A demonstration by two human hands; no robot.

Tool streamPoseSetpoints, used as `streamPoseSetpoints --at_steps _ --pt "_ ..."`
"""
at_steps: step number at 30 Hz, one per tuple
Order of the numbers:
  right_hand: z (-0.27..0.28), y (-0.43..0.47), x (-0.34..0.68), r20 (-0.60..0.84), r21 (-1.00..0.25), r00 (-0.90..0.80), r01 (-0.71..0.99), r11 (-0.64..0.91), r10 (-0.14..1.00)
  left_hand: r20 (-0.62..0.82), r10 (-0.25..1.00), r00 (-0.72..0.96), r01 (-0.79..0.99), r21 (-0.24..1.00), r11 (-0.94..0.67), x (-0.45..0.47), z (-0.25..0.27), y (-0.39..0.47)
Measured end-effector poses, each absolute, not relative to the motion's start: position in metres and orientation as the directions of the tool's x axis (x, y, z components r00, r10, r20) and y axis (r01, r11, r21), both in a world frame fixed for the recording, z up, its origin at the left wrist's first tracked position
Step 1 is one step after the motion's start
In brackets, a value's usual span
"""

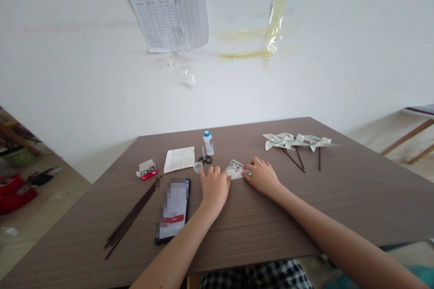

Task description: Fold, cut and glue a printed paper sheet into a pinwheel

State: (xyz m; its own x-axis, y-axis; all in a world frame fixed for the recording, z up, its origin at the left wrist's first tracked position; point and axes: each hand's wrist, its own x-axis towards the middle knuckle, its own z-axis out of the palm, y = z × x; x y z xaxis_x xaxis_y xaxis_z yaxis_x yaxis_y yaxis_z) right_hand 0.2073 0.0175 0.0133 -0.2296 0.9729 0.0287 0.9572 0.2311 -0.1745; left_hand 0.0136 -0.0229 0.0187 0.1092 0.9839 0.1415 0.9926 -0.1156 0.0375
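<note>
A small piece of printed paper [234,170] with a dark picture on it lies on the table between my hands; it looks folded. My left hand [215,188] holds its left edge, thumb side against the paper, with the other fingers curled toward a small clear cap or cup [198,168]. At the paper's right edge, my right hand [262,175] grips with thumb and fingertips. Just beyond are black-handled scissors [205,158] and a white glue bottle [209,143] with a blue cap, standing upright.
Left of my hands are a stack of printed sheets [179,159], a small red-and-white box [148,170], thin dark sticks [130,216] and a phone [173,211]. Several paper pinwheels [288,141] on sticks lie at the right. A wall [237,95] stands behind the table [278,230].
</note>
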Motion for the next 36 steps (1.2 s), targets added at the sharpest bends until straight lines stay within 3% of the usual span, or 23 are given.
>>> streamPoseSetpoints --at_steps 12,36 --pt "0.009 0.020 0.208 0.033 -0.206 -0.224 0.952 0.226 0.974 0.138 0.987 0.084 0.995 0.046 -0.091 0.022 0.020 -0.012" --pt "0.017 0.014 0.205 0.063 -0.142 -0.254 0.955 0.260 0.965 0.148 0.986 0.073 0.991 0.101 -0.088 0.022 0.008 -0.013"
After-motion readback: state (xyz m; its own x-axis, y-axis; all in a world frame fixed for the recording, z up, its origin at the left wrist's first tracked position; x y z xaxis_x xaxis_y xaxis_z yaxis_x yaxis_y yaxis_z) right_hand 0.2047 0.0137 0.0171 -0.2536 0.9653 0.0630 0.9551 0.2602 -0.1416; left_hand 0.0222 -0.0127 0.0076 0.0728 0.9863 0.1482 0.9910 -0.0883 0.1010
